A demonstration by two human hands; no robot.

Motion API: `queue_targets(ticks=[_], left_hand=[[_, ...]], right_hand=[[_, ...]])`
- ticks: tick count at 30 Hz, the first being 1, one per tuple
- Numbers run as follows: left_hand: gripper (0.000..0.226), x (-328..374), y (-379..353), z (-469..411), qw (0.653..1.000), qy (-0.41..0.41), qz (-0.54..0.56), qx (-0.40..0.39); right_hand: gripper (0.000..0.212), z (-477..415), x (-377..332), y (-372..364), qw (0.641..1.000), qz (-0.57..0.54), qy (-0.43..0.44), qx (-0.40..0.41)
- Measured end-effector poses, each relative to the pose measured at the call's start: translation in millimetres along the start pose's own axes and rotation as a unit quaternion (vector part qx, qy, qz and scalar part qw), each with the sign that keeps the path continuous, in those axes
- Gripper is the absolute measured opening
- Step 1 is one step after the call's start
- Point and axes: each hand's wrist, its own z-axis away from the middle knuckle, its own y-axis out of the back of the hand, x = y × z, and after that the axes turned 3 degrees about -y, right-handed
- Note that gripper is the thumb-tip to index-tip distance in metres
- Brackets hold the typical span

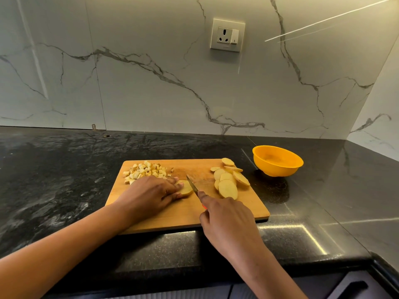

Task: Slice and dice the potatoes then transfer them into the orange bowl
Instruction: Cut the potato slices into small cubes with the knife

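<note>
Wall (151, 93): white marble with grey veins, fills the upper half of the frame. It meets a side wall in a corner at the right. One socket plate (227, 35) at upper centre.

Countertop (64, 169): black stone, one, spanning the frame's middle band. A wide stretch runs from the board to the left frame edge and back to the wall. On the right it ends at the side wall. Its front edge crosses the lower frame, near the board's near edge.

Cutting board (181, 214): wood, one, flat at centre.

Orange bowl (278, 167): one, upright on the countertop, right of centre. It sits just beyond the board's far right corner, not touching it.

Left hand (151, 194): centre-left over the board, fingertips and thumb holding one potato piece (187, 188) down.

Right hand (226, 219): lower centre, wrapped round the handle of the knife (192, 184), forefinger stretched along the blade. The blade stands just right of the held piece; contact cannot be told.

Potato slices (227, 187): about nine, overlapping, at the board's right end. Exact count uncertain.

Diced potato (146, 170): one heap at the board's far left corner, cubes too many and small to count.
</note>
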Motion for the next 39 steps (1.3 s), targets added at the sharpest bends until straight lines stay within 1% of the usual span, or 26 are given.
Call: queue_targets(ticks=[3,4,6,11,17,20,23,25,27,28,31,39], left_hand=[[0.057,3,1,-1,1.0,0.002,-0.009,-0.014],[0.049,3,1,-2,1.0,0.002,-0.008,-0.012],[0.042,1,1,-2,1.0,0.003,-0.005,-0.008],[0.04,3,1,-1,1.0,0.012,-0.009,-0.007],[0.043,7,1,-1,1.0,0.023,-0.015,-0.009],[0.042,5,0,0,1.0,0.028,0.002,0.004],[0.042,2,-3,1,0.999,0.035,0.026,0.016],[0.05,1,-3,1,0.998,0.043,0.04,0.017],[0.063,2,-2,2,0.997,0.054,0.049,0.017],[0.065,3,-2,2,0.997,0.061,0.048,0.016],[0.056,3,-2,0,0.996,0.073,0.047,0.022],[0.056,3,-2,-1,0.994,0.085,0.054,0.037]], right_hand=[[0.049,-5,4,2,1.0,-0.008,0.005,-0.023],[0.049,-9,5,3,0.999,-0.007,0.004,-0.035],[0.047,-16,3,2,0.999,0.007,0.001,-0.051],[0.036,-22,-8,-2,0.997,0.054,0.024,-0.056],[0.053,11,-4,2,0.997,0.055,0.031,-0.049],[0.052,22,2,8,0.997,0.037,0.023,-0.06],[0.05,12,3,9,0.999,0.023,0.011,-0.046],[0.049,1,2,5,0.999,0.007,-0.005,-0.044],[0.048,-8,3,2,0.998,-0.019,-0.029,-0.048],[0.047,-10,3,0,0.998,-0.031,-0.037,-0.046],[0.047,-7,1,0,0.998,-0.049,-0.034,-0.023],[0.05,-1,-7,-2,1.0,-0.009,-0.006,-0.029]])
